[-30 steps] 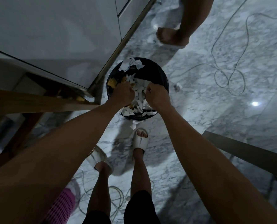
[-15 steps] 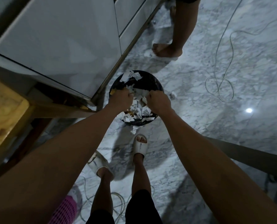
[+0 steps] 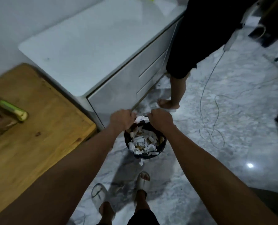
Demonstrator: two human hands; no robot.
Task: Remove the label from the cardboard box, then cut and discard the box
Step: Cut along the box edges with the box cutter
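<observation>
Nearest the camera, the person's two feet in pale slippers [image 3: 143,181] stand on the marble floor [image 3: 216,127], and both forearms reach forward and down over them. Just beyond the feet sits a round black bin [image 3: 162,147] on the floor, heaped with torn scraps [image 3: 143,142] of white paper and brownish cardboard; one scrap [image 3: 141,162] lies on the floor touching the bin's near side.

Over the bin's far rim, the left hand [image 3: 121,120] and the right hand [image 3: 161,119] are both curled knuckles-up, close together. Between them shows a crumpled white piece [image 3: 140,119]. The fingers are turned away from the camera, so whether each hand pinches that piece or merely closes beside it cannot be told for sure; they appear to grip it from either side.

The box seems already reduced to these bits, so what remains is light, limp and loose. Such scraps probably weigh almost nothing, crush easily and drift or spill if dropped from height. A pinch at the edges of a piece should suffice, with release low inside the rim. The heap sits high, so pressing it down with flat palms may help.

Left of the bin stands a wooden table [image 3: 37,127], behind it a white cabinet [image 3: 94,51]. Farther off, another person's bare leg [image 3: 177,91] and a trailing white cable [image 3: 216,98].
</observation>
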